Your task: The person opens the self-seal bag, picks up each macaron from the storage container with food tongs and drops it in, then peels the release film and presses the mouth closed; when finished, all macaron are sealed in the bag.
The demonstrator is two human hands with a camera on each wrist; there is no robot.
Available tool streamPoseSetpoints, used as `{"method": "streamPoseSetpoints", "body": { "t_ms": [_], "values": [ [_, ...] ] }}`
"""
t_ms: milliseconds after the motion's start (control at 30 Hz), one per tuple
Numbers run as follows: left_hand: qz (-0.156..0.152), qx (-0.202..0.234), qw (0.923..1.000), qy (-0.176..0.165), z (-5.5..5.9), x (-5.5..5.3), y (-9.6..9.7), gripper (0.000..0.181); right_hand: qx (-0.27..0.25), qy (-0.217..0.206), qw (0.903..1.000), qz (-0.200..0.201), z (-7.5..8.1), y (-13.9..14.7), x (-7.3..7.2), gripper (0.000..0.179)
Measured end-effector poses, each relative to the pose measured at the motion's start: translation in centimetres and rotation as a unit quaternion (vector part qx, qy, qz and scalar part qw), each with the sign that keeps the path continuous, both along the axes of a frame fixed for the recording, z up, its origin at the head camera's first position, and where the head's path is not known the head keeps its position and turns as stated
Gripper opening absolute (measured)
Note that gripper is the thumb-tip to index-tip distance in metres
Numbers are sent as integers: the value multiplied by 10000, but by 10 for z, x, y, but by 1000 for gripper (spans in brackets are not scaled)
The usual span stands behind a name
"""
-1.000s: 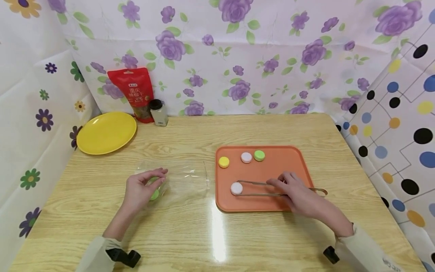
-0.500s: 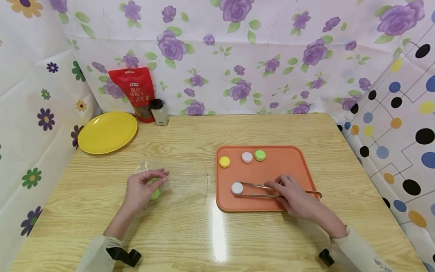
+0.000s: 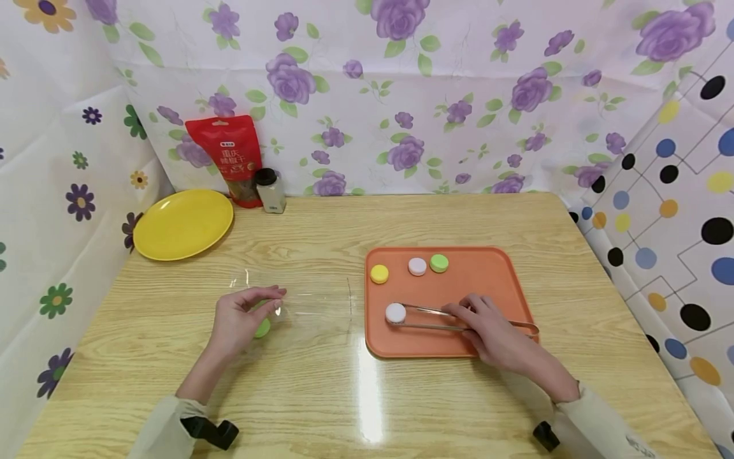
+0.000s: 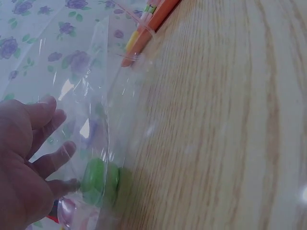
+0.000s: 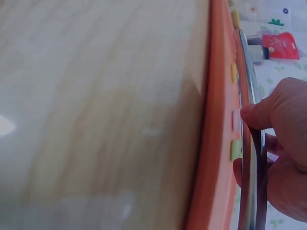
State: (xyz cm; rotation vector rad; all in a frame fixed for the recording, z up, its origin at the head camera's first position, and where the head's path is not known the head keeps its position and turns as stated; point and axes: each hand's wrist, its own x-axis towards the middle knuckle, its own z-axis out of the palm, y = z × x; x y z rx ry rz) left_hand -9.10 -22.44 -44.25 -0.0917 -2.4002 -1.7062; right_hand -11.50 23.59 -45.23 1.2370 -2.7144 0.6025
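My left hand point(image 3: 237, 322) pinches the edge of a clear plastic bag point(image 3: 321, 301) lying on the table. A green macaron point(image 4: 99, 181) is inside the bag, and a pinkish one point(image 4: 67, 212) shows below it in the left wrist view. With its thumb and fingers, my right hand point(image 3: 493, 331) grips metal tongs point(image 3: 432, 327) over the orange tray point(image 3: 447, 345). A white macaron point(image 3: 395, 313) sits between the tong tips; whether it touches the tray I cannot tell. Yellow point(image 3: 379, 274), pale lilac point(image 3: 417, 266) and green point(image 3: 439, 263) macarons lie along the tray's back.
A yellow plate point(image 3: 183, 225) is at the back left of the wooden table point(image 3: 321, 401). Beside it stand a red pouch point(image 3: 229, 156) and a black-capped shaker jar point(image 3: 271, 191). Patterned cloths point(image 3: 344, 102) hang behind and at both sides.
The tongs have closed in around the white macaron, and it has shifted slightly left and away from me. My right hand has moved a little left; my left hand stays at the bag.
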Motion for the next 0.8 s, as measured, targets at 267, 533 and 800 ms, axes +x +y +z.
{"method": "streamPoseSetpoints", "body": {
  "t_ms": [267,533,800],
  "values": [
    [-68,174,9998,95,2,0,-1,11,-130,-100,9997,188,17,-29,-11,53],
    [-208,314,9991,187,-1,1,-2,15,-166,-230,9975,641,28,-71,-25,50],
    [-174,341,9990,214,0,1,-3,18,133,-238,9961,836,34,-113,-32,52]
  ]
}}
